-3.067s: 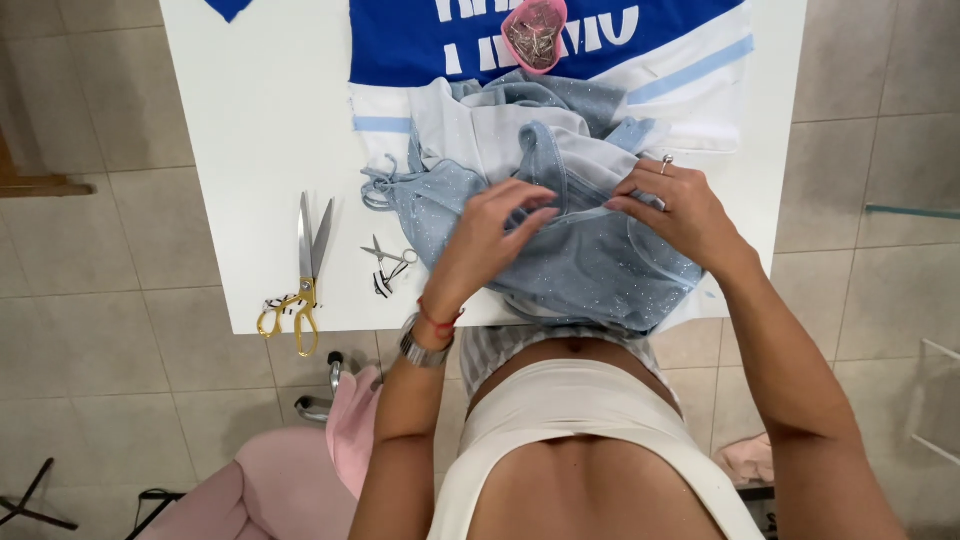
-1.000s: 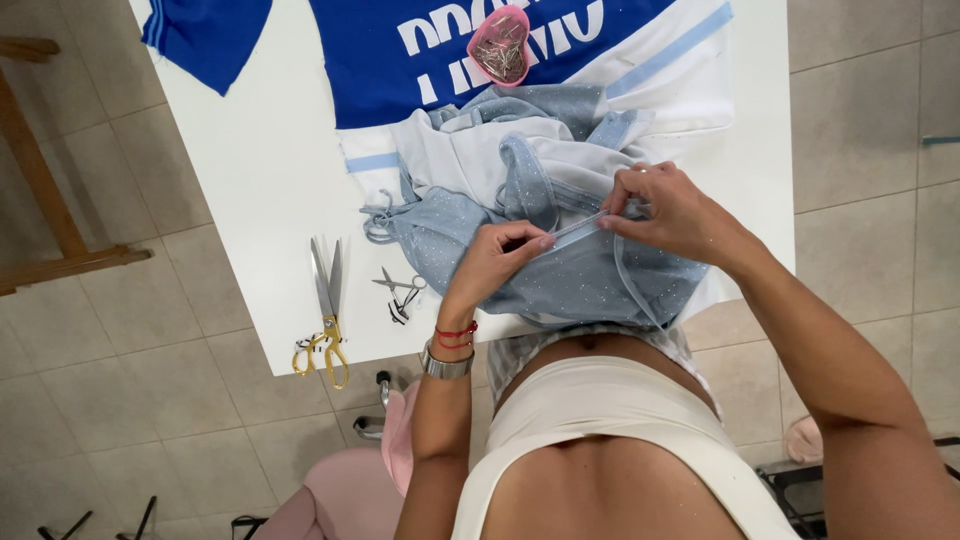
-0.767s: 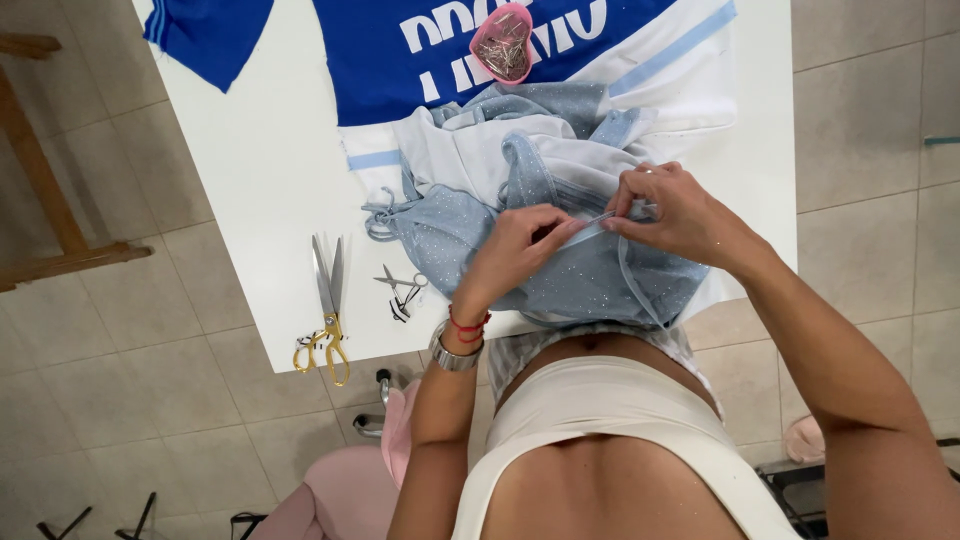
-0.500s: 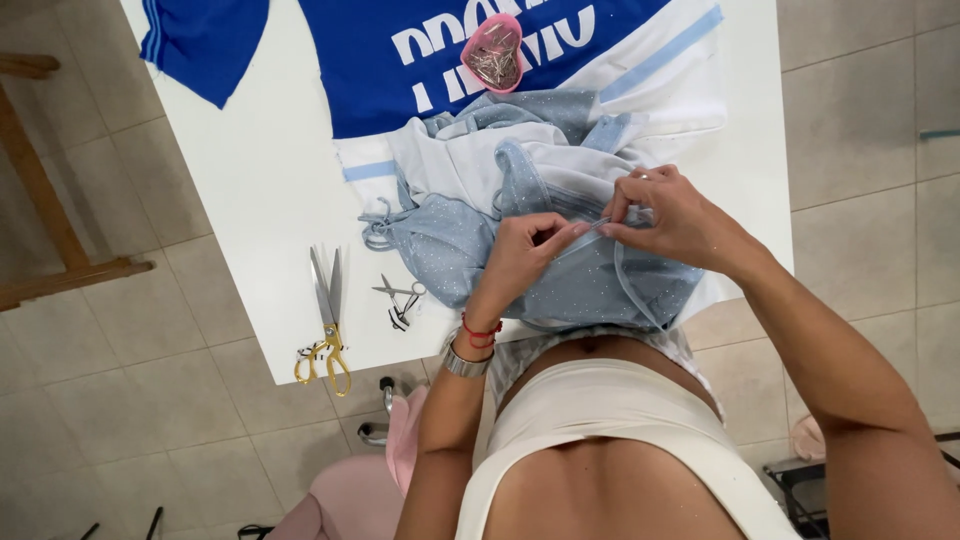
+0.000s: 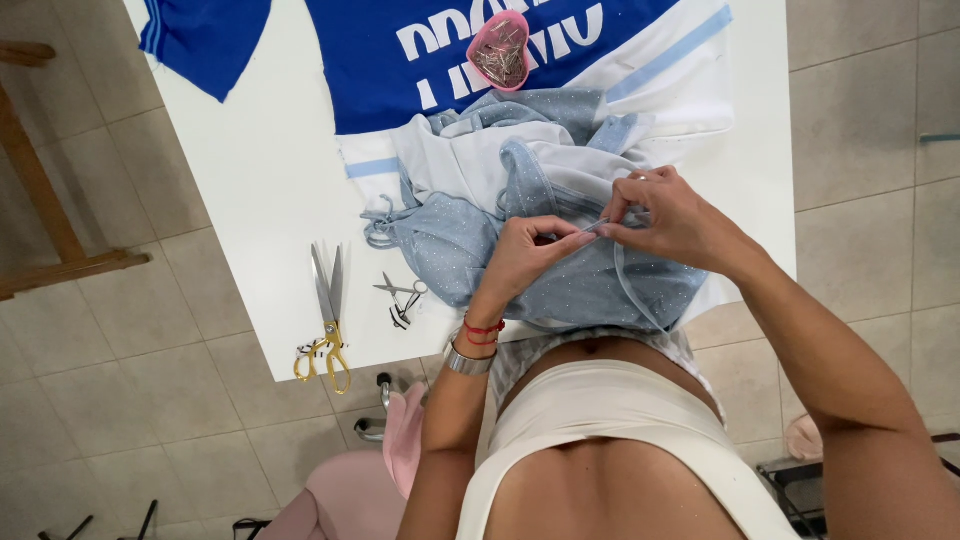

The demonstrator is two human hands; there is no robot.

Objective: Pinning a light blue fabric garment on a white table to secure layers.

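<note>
Head view: both hands meet over a light blue speckled garment (image 5: pixel 560 260) bunched at the near edge of the white surface (image 5: pixel 270 190). The left hand (image 5: pixel 525 255) is curled, its fingertips (image 5: pixel 580 238) pinching a thin strip of the fabric; the right hand (image 5: pixel 665 215), wrist bent, pinches the same strip just beside it. To the left lie gold-handled scissors (image 5: pixel 325 320) and small snips (image 5: pixel 402 298). Beyond are a blue-and-white jersey (image 5: pixel 420 60) and a pink heart-shaped pin dish (image 5: pixel 499 50).
</note>
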